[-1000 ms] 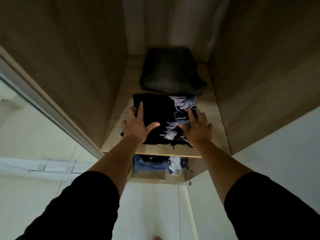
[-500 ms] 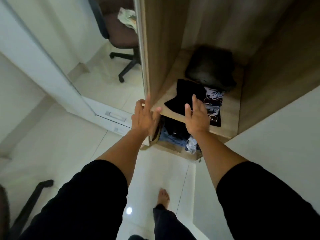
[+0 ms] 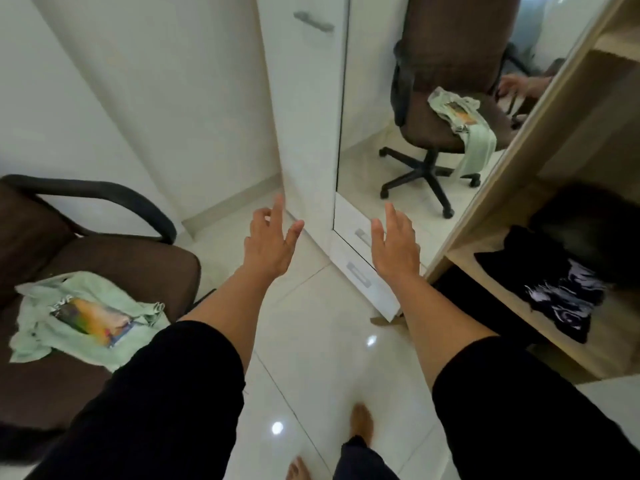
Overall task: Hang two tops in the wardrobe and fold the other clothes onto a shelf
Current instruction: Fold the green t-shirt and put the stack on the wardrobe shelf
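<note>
My left hand (image 3: 268,242) and my right hand (image 3: 394,247) hover in the air over the floor, fingers loosely spread, holding nothing. A pale green top (image 3: 81,315) with a colourful print lies crumpled on the seat of a brown office chair (image 3: 114,261) at the lower left. At the right, a folded black top with a white pattern (image 3: 550,292) lies on the wooden wardrobe shelf (image 3: 616,336), with a dark folded garment (image 3: 595,230) behind it.
A white wardrobe door (image 3: 304,109) carries a mirror (image 3: 415,98) that reflects the chair and green top. Glossy white floor tiles (image 3: 311,341) lie between the chair and wardrobe. My bare feet (image 3: 362,422) stand at the bottom.
Both hands have left the black patterned top on the shelf and drawn back. My view has swung left from the wardrobe toward the chair with the green top.
</note>
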`<state>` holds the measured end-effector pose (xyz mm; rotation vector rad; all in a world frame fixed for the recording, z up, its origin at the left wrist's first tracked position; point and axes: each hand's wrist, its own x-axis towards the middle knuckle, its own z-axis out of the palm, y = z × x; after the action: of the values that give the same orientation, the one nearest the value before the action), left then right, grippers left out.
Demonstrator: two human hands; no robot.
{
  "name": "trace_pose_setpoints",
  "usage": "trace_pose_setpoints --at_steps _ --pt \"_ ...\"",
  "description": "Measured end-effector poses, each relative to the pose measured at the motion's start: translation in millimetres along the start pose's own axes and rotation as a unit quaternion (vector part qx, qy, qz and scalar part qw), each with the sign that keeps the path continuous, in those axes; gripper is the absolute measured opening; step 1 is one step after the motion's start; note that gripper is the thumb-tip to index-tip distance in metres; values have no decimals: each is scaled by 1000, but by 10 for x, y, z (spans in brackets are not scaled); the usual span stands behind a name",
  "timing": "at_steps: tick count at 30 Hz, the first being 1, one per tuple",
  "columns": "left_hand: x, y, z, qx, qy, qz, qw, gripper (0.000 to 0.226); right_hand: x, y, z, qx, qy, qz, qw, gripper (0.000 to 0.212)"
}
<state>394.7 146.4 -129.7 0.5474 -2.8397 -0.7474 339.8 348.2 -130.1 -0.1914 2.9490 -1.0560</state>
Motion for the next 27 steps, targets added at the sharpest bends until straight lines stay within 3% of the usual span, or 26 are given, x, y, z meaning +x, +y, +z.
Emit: trace_pose_setpoints --at_steps 10,21,27 --pt "-167 -1346 -935 41 103 -175 978 66 295 -1520 997 -1 -121 -170 978 52" --pt "-377 -2334 -1475 26 212 -372 903 65 632 -2790 2087 -30 -247 -374 894 53" --pt "-635 -2776 -1551 22 216 -459 861 66 478 -3206 2660 -54 -300 -428 851 54"
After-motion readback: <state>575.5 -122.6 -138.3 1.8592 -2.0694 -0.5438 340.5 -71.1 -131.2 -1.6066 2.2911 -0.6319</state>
